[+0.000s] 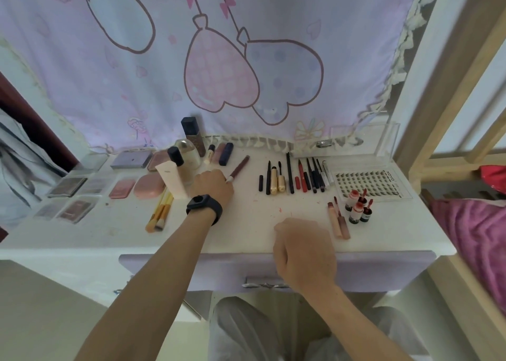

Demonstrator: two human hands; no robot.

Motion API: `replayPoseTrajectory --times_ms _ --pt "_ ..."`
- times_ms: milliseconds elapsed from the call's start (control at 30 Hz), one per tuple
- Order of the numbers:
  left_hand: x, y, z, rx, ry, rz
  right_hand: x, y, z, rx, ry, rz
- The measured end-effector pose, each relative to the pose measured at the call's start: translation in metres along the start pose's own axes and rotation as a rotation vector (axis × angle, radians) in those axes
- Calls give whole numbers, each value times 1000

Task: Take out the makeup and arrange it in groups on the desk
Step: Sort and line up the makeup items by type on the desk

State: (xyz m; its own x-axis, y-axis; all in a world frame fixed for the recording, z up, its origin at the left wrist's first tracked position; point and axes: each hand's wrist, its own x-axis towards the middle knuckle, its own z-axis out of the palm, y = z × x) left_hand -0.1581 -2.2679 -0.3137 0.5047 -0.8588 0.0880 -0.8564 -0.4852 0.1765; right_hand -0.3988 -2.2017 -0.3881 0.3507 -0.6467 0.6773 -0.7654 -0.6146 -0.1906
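Maroon pencil (240, 167): lies left of the pencil row (295, 177) on the bench (260, 223). Its near end is pinched by the left hand (212, 188) fingers, probably to be grouped with like items. Right hand (304, 248): rested nearer than the row, fingers loosely curled, nothing held.

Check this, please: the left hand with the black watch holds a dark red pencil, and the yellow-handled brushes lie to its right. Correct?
Not quite: the head view shows the yellow-handled brushes to the left of the left hand. The hand with the black watch does hold the dark red pencil.
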Motion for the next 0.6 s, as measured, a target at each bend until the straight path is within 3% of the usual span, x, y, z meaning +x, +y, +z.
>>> replayPoseTrajectory --times_ms 167,367,500,600 --pt "-17 -7 -11 -540 100 -148 -1 2 2 4 15 -10" --pt "-50 -18 -53 -1078 195 -119 0 1 -4 43 -91 48" --pt "-67 -16 -77 -1256 106 -59 22 -5 -25 464 -355 404" --pt "-78 -9 -87 -1298 38 -2 44 -10 -50 925 -382 610"
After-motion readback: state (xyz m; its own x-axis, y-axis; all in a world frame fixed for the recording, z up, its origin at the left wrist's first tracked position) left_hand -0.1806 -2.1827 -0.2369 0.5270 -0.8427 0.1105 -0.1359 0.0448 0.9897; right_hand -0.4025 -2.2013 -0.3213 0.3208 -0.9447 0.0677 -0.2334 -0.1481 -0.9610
